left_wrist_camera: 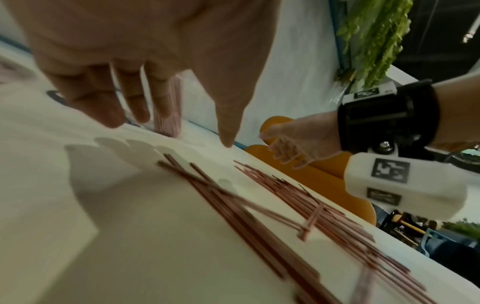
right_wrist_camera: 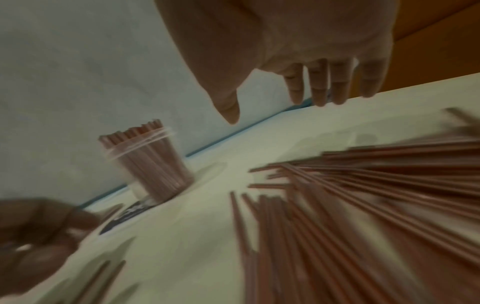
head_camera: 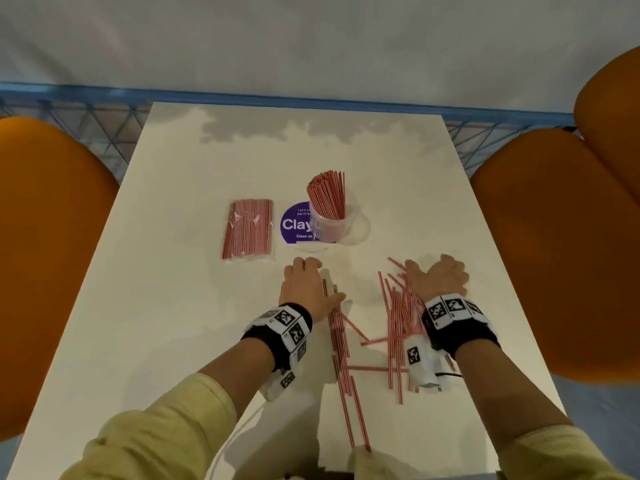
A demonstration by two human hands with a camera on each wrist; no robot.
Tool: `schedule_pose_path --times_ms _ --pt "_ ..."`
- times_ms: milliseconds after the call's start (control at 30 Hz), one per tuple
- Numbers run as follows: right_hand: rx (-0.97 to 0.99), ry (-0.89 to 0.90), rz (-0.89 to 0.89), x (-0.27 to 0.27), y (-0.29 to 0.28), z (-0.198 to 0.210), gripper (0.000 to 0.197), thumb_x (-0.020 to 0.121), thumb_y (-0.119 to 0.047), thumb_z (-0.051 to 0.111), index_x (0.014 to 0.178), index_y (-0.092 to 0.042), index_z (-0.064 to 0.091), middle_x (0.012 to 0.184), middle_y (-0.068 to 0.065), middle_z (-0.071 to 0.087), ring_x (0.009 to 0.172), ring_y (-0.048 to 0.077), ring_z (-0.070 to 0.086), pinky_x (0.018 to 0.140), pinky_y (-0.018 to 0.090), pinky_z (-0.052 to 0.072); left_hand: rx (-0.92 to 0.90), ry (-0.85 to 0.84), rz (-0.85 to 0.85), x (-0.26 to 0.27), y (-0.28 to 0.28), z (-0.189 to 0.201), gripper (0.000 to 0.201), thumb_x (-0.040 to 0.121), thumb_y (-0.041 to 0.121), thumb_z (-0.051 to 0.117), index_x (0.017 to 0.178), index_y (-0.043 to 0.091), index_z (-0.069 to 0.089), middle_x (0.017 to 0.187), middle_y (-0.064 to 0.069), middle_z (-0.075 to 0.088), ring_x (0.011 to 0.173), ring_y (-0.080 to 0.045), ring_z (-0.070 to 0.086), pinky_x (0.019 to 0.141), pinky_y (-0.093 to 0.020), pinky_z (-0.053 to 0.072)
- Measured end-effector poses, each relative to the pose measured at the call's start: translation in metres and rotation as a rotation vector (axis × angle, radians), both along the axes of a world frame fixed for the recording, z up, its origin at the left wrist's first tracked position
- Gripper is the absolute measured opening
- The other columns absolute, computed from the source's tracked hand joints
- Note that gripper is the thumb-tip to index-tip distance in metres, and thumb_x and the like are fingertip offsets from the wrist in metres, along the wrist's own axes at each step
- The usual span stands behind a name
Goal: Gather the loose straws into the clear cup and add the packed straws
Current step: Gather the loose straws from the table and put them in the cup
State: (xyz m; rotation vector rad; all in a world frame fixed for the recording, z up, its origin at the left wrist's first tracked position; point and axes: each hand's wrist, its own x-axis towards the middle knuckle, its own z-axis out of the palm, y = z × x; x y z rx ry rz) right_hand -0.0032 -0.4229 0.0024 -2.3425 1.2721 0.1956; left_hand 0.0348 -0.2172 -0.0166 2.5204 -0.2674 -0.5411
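Fingers spread and empty on both sides: your left hand (head_camera: 304,289) and right hand (head_camera: 438,277) hover, gripping nothing, over the loose straws (head_camera: 398,327) lying nearer you than the clear cup (head_camera: 332,223). Gathering step, cup part-filled. Next, likely rake the two piles together, pinch a bundle, stand it in the cup. Packed straws (head_camera: 248,230) lie left of the cup, untouched.

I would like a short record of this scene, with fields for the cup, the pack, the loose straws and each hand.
clear cup: upright, already holds many straws
packed straws: sealed pack flat on the table, left of the cup
loose straws: scattered between and under the hands
left hand: open, holds nothing
right hand: open, holds nothing
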Motion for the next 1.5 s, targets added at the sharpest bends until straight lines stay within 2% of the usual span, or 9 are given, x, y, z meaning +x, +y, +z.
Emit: schedule_pose_path --times_ms 200,367,533,700,833,1000,1100,1300,1500 --pt "-0.010 0.258 -0.062 -0.053 -0.008 -0.020 0.100 0.074 -0.068 0.054 0.139 0.002 0.026 0.143 0.022 0.029 0.133 0.036 0.028 0.107 0.050 0.031 0.167 0.211 -0.106 -0.051 0.012 0.004 0.116 0.056 0.059 0.078 0.139 0.004 0.019 0.134 -0.013 0.030 0.123 -0.031 0.037 0.105 -0.039 0.038" --pt "-0.089 0.214 0.058 -0.072 0.011 -0.026 0.091 0.073 -0.065 0.060 0.132 0.001 0.036 0.134 0.021 0.036 0.125 0.035 0.036 0.100 0.048 0.038 0.134 0.272 -0.150 -0.089 0.005 -0.003 0.141 0.050 0.058 0.082 0.147 0.004 -0.005 0.145 -0.016 0.016 0.131 -0.036 0.028 0.110 -0.042 0.034" --pt "-0.125 0.153 0.171 -0.087 0.027 -0.031 0.080 0.075 -0.056 0.065 0.130 -0.005 0.038 0.130 0.017 0.040 0.119 0.034 0.042 0.096 0.046 0.041 0.091 0.227 -0.146 -0.096 0.003 -0.005 0.126 0.060 0.033 0.086 0.147 0.005 0.000 0.139 -0.015 0.023 0.123 -0.033 0.039 0.106 -0.038 0.040" --pt "0.000 -0.025 0.258 -0.093 0.044 -0.031 0.055 0.083 -0.031 0.065 0.127 -0.006 0.043 0.129 0.018 0.041 0.116 0.033 0.045 0.094 0.041 0.043 -0.013 0.185 -0.065 -0.077 0.005 -0.004 0.085 0.065 0.020 0.082 0.135 0.008 0.035 0.123 -0.015 0.044 0.111 -0.032 0.052 0.096 -0.037 0.045" --pt "0.087 -0.103 0.306 -0.092 0.060 -0.033 0.048 0.085 -0.029 0.063 0.125 -0.008 0.046 0.129 0.016 0.044 0.113 0.032 0.051 0.095 0.040 0.045 -0.134 0.092 0.005 -0.067 0.004 -0.002 0.050 0.074 0.011 0.074 0.120 0.003 0.055 0.104 -0.012 0.053 0.098 -0.034 0.058 0.088 -0.036 0.049" --pt "0.094 -0.041 0.340 -0.090 0.057 -0.027 0.077 0.072 -0.054 0.069 0.130 -0.010 0.043 0.130 0.011 0.044 0.120 0.027 0.046 0.098 0.039 0.044 -0.057 0.093 0.082 -0.066 0.020 -0.006 0.080 0.068 0.028 0.081 0.136 0.012 0.041 0.127 -0.013 0.050 0.117 -0.028 0.051 0.101 -0.036 0.043" --pt "0.168 0.022 0.386 -0.088 0.060 -0.024 0.089 0.060 -0.043 0.082 0.131 -0.011 0.040 0.127 0.010 0.043 0.115 0.025 0.051 0.098 0.036 0.047 0.035 0.178 0.003 -0.071 0.022 -0.007 0.083 0.068 0.018 0.080 0.137 0.011 0.035 0.127 -0.014 0.050 0.118 -0.029 0.050 0.099 -0.036 0.042" --pt "0.224 -0.054 0.378 -0.081 0.078 -0.027 0.070 0.067 -0.022 0.080 0.127 -0.011 0.045 0.121 0.011 0.053 0.107 0.024 0.056 0.089 0.030 0.046 -0.103 0.167 0.065 -0.078 0.002 -0.010 0.050 0.081 0.005 0.063 0.129 0.007 0.048 0.111 -0.015 0.066 0.106 -0.027 0.060 0.088 -0.028 0.047" --pt "0.291 -0.135 0.281 -0.077 0.083 -0.026 0.051 0.078 -0.026 0.073 0.123 -0.010 0.057 0.093 0.004 0.065 0.082 0.012 0.056 0.074 0.021 0.042 -0.251 0.229 0.242 -0.078 -0.007 -0.008 0.044 0.081 0.021 0.069 0.121 0.006 0.055 0.104 -0.010 0.070 0.100 -0.021 0.063 0.084 -0.023 0.045"
